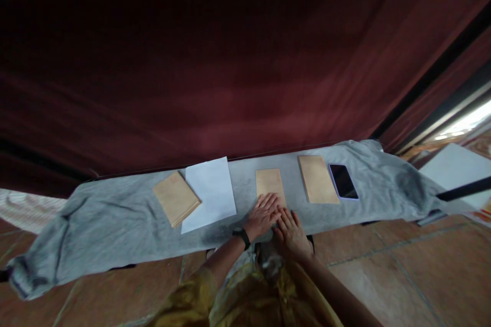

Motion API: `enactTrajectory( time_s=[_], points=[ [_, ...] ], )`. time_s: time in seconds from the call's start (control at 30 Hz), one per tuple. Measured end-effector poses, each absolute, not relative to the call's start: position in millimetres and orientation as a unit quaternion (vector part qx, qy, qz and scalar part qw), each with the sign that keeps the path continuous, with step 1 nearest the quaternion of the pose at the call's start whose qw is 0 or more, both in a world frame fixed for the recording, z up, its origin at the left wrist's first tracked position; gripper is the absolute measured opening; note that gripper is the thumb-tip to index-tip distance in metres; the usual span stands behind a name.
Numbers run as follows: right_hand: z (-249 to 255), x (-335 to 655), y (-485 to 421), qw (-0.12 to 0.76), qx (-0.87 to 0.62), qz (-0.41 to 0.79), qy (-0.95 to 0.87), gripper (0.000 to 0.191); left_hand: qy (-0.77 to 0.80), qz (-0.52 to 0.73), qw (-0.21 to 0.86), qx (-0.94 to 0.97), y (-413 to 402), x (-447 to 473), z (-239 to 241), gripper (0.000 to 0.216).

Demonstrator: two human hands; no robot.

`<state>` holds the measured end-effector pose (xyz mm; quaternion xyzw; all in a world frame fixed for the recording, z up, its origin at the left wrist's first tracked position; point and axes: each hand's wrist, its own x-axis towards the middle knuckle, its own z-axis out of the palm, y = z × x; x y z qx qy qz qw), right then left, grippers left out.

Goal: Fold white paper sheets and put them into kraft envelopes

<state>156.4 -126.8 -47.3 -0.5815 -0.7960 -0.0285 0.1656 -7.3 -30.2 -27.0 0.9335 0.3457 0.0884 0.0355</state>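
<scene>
A single brown kraft-paper envelope lies flat on the grey cloth, its lower part covered by my hands. Flat on that envelope rests my left hand, fingers stretched out, with a dark band on the wrist. My right hand lies beside it with its fingers extended, their tips at the envelope's lower right corner and close against the left hand. To the left, a stack of similar envelopes overlaps a white sheet of paper. Another brown stack sits to the right.
A grey cloth covers the long narrow surface. Right of the brown stack lies a phone with a purple edge. Dark red fabric rises like a wall behind the surface. Tiled floor shows below, and a dark bar at the right.
</scene>
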Motion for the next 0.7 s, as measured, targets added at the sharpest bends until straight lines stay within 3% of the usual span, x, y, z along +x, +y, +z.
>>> enactTrajectory(
  time_s=[0.23, 0.7],
  points=[
    [-44.6, 162.0, -117.8, 0.171, -0.578, 0.016, -0.798, 0.051, 0.374, 0.067, 0.015, 0.925, -97.5, -45.6, -23.9, 0.067],
    [-43.5, 138.0, -15.1, 0.200, -0.677, -0.012, -0.708, 0.055, 0.394, 0.057, 0.017, 0.917, -105.8, -38.7, -29.6, 0.070]
  ],
)
